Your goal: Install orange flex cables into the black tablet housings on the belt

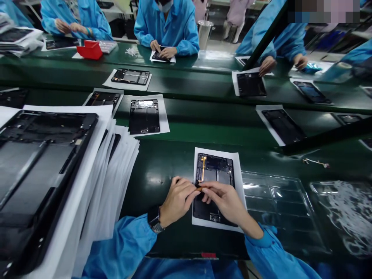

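Observation:
An open black tablet frame (215, 170) lies on a white sheet (238, 174) in front of me on the green bench. An orange flex cable (204, 164) runs down its left side. My left hand (178, 200) and my right hand (225, 199) meet over the frame's left edge. Both pinch the same thin brown strip (203, 187) at the cable's lower end. A dark watch (154, 219) sits on my left wrist.
A tall stack of tablet frames on white sheets (43, 170) fills the left. Clear plastic trays (279, 201) lie to the right. More frames on sheets (144, 116) ride the green belt. Several people in blue coats work across it, beside a red box (90, 50).

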{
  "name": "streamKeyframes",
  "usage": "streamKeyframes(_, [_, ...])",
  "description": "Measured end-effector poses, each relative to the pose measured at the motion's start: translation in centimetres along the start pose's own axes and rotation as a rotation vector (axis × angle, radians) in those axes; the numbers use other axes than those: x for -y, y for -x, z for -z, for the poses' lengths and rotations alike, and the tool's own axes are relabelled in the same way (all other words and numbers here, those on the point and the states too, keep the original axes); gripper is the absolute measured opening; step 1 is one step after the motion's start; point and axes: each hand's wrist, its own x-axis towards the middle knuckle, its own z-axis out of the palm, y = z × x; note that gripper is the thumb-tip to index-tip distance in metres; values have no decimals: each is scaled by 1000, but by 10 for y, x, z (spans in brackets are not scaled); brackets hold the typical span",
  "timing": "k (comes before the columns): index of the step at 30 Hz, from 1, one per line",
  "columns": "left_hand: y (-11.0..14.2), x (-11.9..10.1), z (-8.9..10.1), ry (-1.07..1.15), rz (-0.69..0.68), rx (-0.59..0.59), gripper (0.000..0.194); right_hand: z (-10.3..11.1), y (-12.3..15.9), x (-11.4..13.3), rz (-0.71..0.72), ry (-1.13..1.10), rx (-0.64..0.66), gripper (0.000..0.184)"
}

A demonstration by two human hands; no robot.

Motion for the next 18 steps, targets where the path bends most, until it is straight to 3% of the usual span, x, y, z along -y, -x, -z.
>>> streamKeyframes(6, [14, -8, -3, -214, -2, 52, 30, 17, -5, 0, 204, 554, -127, 18])
streamKeyframes(8, [21, -10, -5, -284, -44, 95, 27, 16, -9, -1, 260, 723, -105, 19])
streamKeyframes(18, [26, -9, -9, -336, -77, 182, 33, -3, -14, -5, 273, 1000, -39, 21])
